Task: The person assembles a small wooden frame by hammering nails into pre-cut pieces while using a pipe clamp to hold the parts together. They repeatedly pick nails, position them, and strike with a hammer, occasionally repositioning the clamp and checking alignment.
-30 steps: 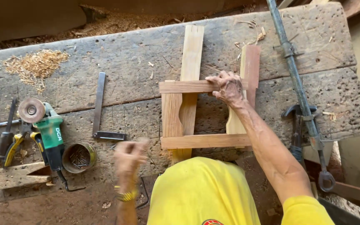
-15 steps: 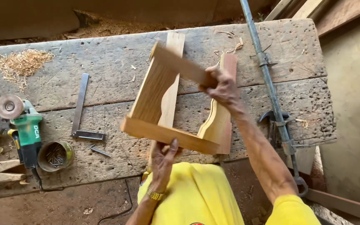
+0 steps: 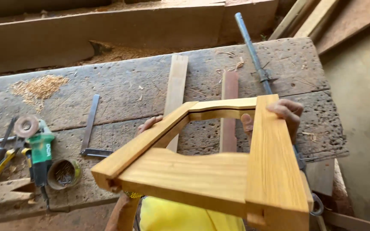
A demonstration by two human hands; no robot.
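ITEM: wooden frame (image 3: 210, 171). Four yellow-toned boards joined into an open rectangle; two rails w/ curved cut-outs on inner edge. Held up off the table (image 3: 279, 60), tilted, near corner close to camera, so joints & faces can prob. be looked over from above.

Left hand (image 3: 148, 125): mostly hidden behind frame's left rail; fingertips show over the top edge, wrapped on the rail, supporting that side. Forearm comes up from below, under the frame.

Right hand (image 3: 285, 113): gripping far right corner where top rail meets right stile; fingers curl over outer face, thumb on inner side. One hand each side = frame kept balanced & free to turn.

Under/behind frame, flat on table: pale wood strip (image 3: 176, 90) & darker reddish strip (image 3: 229, 107), roughly parallel, apart; look like spacers/bearers, judging by layout.

Right side: long bar clamp (image 3: 255, 60) running diagonally along table edge, lower end hidden by frame.

Left side, grouped out of the way: metal try square (image 3: 91, 128); green angle grinder (image 3: 39, 149) w/ disc; small tin of nails (image 3: 64, 173); pliers w/ yellow handles (image 3: 3, 162); other dark hand tools at far left edge, too small to ID. Sawdust pile (image 3: 39, 87) upper left.

Yellow shirt (image 3: 180, 216) visible at bottom.
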